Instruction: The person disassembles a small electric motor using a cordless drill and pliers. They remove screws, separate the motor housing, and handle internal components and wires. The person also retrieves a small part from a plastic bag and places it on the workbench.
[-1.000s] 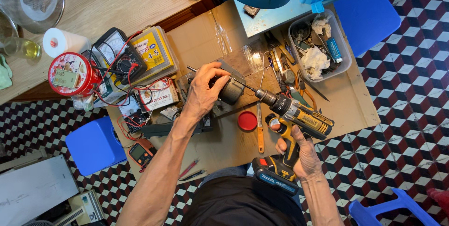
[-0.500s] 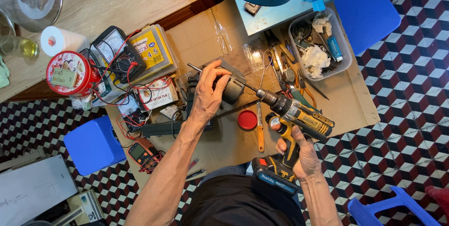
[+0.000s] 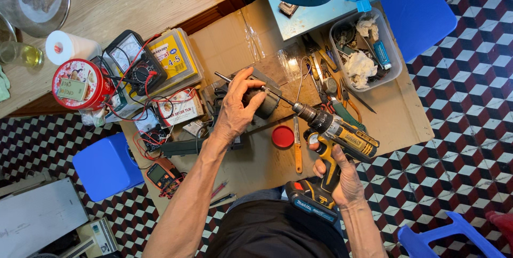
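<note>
Left hand: the left hand (image 3: 235, 109) wraps its fingers over a small dark motor (image 3: 260, 102), pinning it to the cardboard sheet (image 3: 256, 156) so it cannot turn under the bit.
Right hand: the right hand (image 3: 339, 175) is closed round the grip of a yellow-and-black cordless drill (image 3: 334, 146), whose long bit angles up-left into the motor.
Motor: mid-sheet, the landmark for the rest.
Right of motor: 1 red cap (image 3: 282, 136) and an orange-handled screwdriver (image 3: 297, 146), kept within reach; farther right, a clear plastic tub (image 3: 393, 57) of odd parts.
Left of motor: a multimeter (image 3: 133, 63) with red leads, and a red tin (image 3: 80, 84).
</note>
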Demonstrator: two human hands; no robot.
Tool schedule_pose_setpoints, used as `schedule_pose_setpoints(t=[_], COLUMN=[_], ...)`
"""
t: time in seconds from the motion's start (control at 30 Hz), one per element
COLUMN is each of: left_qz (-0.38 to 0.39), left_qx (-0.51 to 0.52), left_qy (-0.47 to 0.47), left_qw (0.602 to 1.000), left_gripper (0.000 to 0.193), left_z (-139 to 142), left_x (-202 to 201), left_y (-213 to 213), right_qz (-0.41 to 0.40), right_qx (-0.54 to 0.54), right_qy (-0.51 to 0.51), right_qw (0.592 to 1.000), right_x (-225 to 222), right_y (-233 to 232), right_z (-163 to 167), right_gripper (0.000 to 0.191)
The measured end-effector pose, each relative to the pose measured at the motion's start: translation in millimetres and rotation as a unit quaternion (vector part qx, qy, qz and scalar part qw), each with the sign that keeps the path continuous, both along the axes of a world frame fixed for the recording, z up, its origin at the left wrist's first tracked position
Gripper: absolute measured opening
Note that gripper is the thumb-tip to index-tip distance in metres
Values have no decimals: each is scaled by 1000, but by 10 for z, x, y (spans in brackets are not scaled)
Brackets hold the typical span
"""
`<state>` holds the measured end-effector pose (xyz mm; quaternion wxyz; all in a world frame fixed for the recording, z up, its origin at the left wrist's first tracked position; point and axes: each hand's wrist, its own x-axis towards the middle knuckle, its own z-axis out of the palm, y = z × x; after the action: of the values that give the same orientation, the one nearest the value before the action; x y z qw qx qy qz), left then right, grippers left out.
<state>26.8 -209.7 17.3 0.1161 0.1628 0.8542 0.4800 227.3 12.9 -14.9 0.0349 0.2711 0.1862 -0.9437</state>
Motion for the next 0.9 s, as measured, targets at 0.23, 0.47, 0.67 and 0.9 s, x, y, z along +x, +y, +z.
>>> schedule_pose_setpoints(t=[0.23, 0.47, 0.67, 0.9], left_qz=[24, 37, 32, 72], left_qx=[-6, -16, 36, 88], left_qy=[-18, -91, -53, -64], left_qw=[1000, 995, 997, 991], left_gripper=[23, 24, 21, 18], left_z=[82, 144, 51, -49], left_x=[-24, -44, -75, -50], left_y=[57, 67, 31, 21], right_qz=[10, 9, 27, 6], right_qx=[8, -1, 34, 15], right_qy=[-10, -9, -9, 7], right_qw=[1000, 1000, 999, 1000], right_x=[9, 3, 26, -4], right_y=[-4, -15, -71, -91], right_z=[-21, -31, -12, -14], right_gripper=[35, 36, 39, 35])
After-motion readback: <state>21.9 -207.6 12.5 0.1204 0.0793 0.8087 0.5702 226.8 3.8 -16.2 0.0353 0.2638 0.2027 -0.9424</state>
